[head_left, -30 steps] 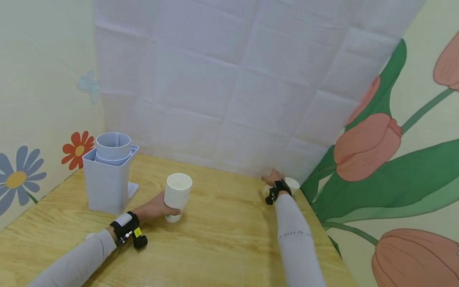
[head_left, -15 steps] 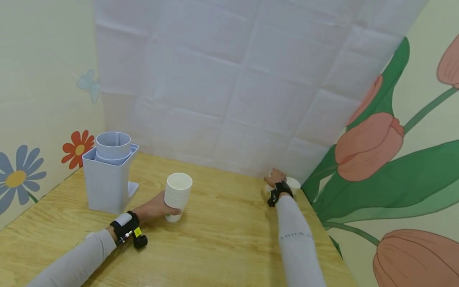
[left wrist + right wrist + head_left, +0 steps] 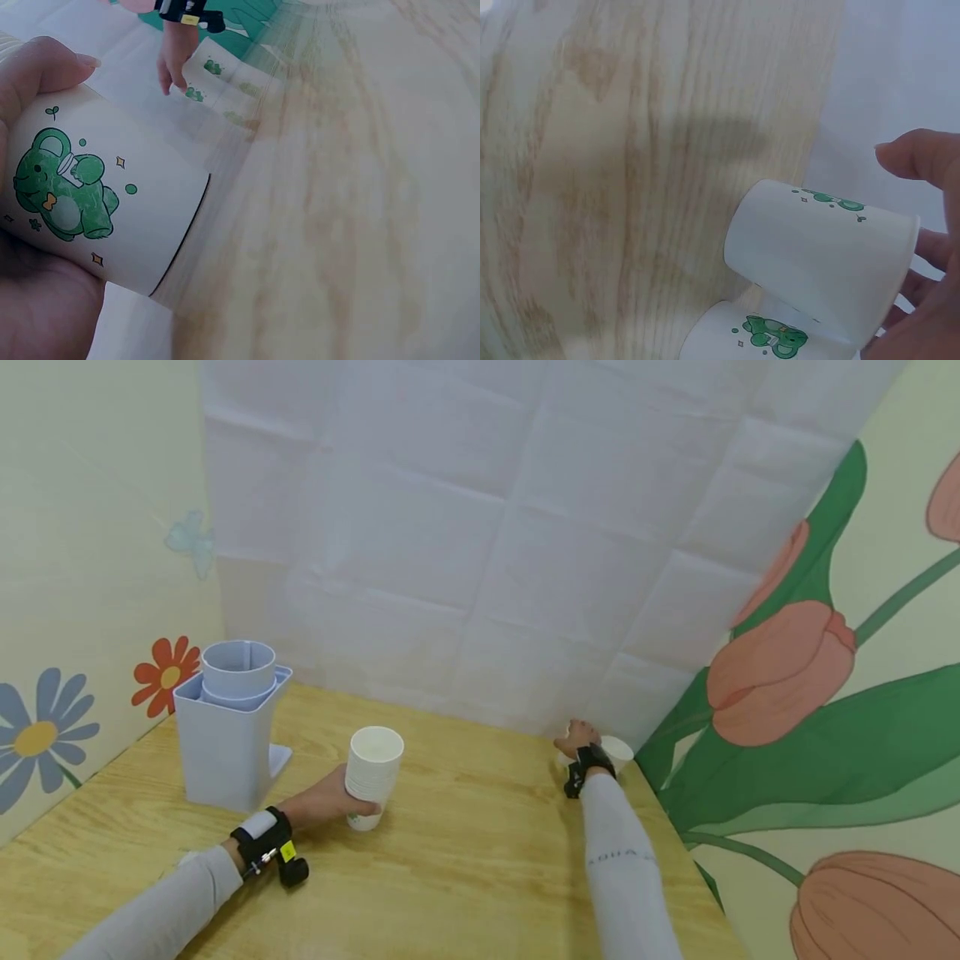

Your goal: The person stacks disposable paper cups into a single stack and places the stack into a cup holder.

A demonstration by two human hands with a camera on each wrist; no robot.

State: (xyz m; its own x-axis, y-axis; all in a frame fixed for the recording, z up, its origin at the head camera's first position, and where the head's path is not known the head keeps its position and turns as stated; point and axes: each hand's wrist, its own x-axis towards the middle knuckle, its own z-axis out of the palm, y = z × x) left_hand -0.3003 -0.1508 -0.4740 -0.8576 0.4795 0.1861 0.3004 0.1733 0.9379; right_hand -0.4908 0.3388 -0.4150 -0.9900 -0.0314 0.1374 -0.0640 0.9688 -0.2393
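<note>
My left hand (image 3: 330, 797) grips a stack of white paper cups (image 3: 372, 772), mouth up, at the left middle of the table. In the left wrist view, a green bear print (image 3: 67, 184) shows on the lowest cup, between thumb and palm. My right hand (image 3: 577, 737) is at the far right corner, by two more paper cups. The right wrist view shows one white cup (image 3: 817, 247) at the fingers, with the thumb (image 3: 911, 156) spread away from it. A second printed cup (image 3: 731, 337) stands close beside that one.
A pale lavender square holder (image 3: 225, 756) with a round cylinder (image 3: 238, 672) in it stands at the left back. A white sheet (image 3: 420, 543) hangs behind the wooden table (image 3: 465, 843). Flower-printed panels (image 3: 780, 693) flank both sides.
My right hand has shifted slightly to the right beside the corner cups. The left hand keeps its grip on the cup stack in about the same place. The head view has tilted a little.
</note>
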